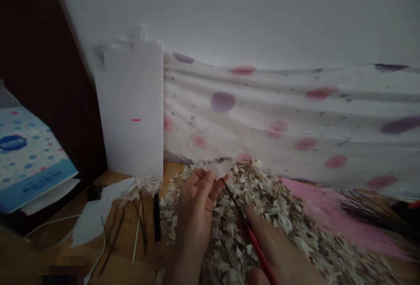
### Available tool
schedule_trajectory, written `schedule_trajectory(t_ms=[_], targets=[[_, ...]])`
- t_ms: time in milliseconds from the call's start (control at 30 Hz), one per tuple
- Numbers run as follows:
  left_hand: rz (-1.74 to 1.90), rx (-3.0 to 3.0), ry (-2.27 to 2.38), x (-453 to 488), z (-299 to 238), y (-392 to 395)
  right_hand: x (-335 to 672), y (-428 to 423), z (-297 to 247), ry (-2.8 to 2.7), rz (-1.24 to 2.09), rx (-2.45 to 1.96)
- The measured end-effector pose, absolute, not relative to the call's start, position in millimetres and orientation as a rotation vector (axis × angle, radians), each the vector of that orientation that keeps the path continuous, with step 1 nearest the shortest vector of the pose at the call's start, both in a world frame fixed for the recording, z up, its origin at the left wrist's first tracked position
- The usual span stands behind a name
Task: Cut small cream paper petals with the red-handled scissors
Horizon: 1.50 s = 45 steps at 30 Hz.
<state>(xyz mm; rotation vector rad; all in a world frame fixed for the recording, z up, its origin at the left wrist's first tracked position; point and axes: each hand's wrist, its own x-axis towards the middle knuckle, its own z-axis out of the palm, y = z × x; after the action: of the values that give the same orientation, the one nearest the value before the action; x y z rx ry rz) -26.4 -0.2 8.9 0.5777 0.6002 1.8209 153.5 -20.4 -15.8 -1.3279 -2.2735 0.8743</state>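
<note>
My left hand [198, 202] is raised over the heap, its thumb and fingers closed on a thin whitish petal-like piece [222, 169]. In my right hand [262, 237] is a slim red-handled tool [257, 248], slanting up and left. Its dark, narrow tip reaches the fingers of my left hand, by the whitish piece; I cannot tell whether they touch. Below both hands spreads a large pile of pale, curled, petal-like flakes [275, 206].
Behind the pile hangs a spotted cloth [256, 106]; a white panel [133, 110] stands left of it. Thin sticks [113, 239], a black rod [157, 219], white paper [90, 221] and a cable lie left. A blue-white package [29, 158] stands far left. Pink sheet [341, 215] and dark wires [367, 215] lie right.
</note>
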Motion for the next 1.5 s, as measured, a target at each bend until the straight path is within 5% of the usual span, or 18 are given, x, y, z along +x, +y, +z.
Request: schedule_trajectory(t_ms=[900,1500], targets=[[1.655,0.712,0.699,-1.8,8.6,-6.1,136.0,-5.4,-8.0,-2.137,0.919,-0.995],[1.665,0.732,0.729,-4.9,6.6,-1.4,129.6,-10.0,4.9,-2.172,0.886,-1.236]])
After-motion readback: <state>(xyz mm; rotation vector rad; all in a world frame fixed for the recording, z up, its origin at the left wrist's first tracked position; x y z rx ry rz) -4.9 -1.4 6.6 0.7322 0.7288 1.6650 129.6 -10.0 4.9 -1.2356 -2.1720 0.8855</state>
